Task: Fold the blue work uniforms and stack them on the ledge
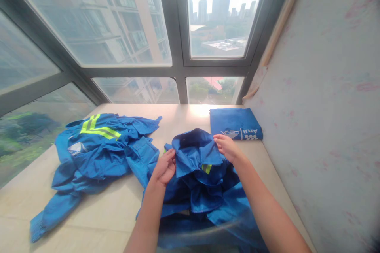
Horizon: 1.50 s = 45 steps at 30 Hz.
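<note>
A crumpled blue jacket [204, 193] with a patch of yellow reflective strip lies close in front of me, its collar raised and opened out. My left hand [166, 167] is closed on the left side of the collar, fingertips pinching the fabric. On the collar's right side, my right hand [227, 147] pinches the edge between thumb and fingers. Another blue jacket [97, 154], with yellow-green reflective bands and a white logo, is spread in wrinkles at the left; its pale blue part reaches toward my left hand.
A folded blue cloth item [236, 123] with white lettering sits at the back right, beside the wall [326, 106]. Windows with grey frames [178, 72] rise behind the pale surface [18, 201].
</note>
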Available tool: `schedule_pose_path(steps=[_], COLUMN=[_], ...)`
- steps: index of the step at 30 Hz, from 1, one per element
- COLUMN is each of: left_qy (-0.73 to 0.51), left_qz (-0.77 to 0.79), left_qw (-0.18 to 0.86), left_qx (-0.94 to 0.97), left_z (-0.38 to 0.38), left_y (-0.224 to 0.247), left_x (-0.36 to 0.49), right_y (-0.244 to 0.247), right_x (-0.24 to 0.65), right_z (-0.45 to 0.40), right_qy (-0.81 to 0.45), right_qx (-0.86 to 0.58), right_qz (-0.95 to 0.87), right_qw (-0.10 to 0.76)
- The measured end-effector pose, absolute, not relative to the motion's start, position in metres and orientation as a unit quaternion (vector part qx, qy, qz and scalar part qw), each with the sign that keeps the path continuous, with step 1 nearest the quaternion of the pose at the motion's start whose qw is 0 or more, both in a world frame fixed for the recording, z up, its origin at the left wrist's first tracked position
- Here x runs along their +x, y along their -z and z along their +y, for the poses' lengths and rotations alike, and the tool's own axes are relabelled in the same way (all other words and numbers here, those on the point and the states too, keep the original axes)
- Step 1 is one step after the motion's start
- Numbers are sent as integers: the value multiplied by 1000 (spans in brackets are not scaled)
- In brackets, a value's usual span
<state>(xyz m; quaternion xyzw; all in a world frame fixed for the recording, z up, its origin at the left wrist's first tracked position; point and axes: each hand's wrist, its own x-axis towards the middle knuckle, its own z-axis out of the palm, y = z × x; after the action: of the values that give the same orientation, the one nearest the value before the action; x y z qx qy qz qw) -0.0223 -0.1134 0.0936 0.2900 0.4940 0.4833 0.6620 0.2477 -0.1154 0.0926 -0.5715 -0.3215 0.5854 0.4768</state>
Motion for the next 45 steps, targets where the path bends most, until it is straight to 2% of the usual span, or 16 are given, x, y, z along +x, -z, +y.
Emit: schedule_pose_path(steps=[4, 9, 16, 22, 25, 31, 40, 42, 45], left_qy=[-449, -478, -469, -461, -448, -400, -489, -504, -509], left_qz=[483, 505, 542, 559, 555, 485, 523, 519, 496], left_qw=[705, 649, 504, 470, 502, 703, 652, 646, 652], left_qx=[259, 308, 482, 504, 490, 333, 248, 245, 263], left_z=[-116, -122, -118, -110, -110, -110, -103, -105, -108], left_y=[-98, -94, -93, -97, -102, -104, -82, -82, -84], left_x=[-32, -28, -27, -33, -36, -35, -36, -38, -41], right_y=[-95, -88, -97, -104, -96, -73, -73, -75, -75], right_x=[263, 264, 256, 252, 252, 255, 261, 264, 267], right_z=[-129, -140, -142, -139, -138, -129, -131, -133, -135], right_qy=[-667, -728, -615, -613, -647, -710, -615, -636, -704], right_qx=[-508, -476, -541, -510, -481, -483, -592, -566, -462], right_qz=[-275, -219, -330, -352, -303, -209, -269, -276, -224], right_qw=[471, 442, 469, 491, 509, 468, 446, 446, 491])
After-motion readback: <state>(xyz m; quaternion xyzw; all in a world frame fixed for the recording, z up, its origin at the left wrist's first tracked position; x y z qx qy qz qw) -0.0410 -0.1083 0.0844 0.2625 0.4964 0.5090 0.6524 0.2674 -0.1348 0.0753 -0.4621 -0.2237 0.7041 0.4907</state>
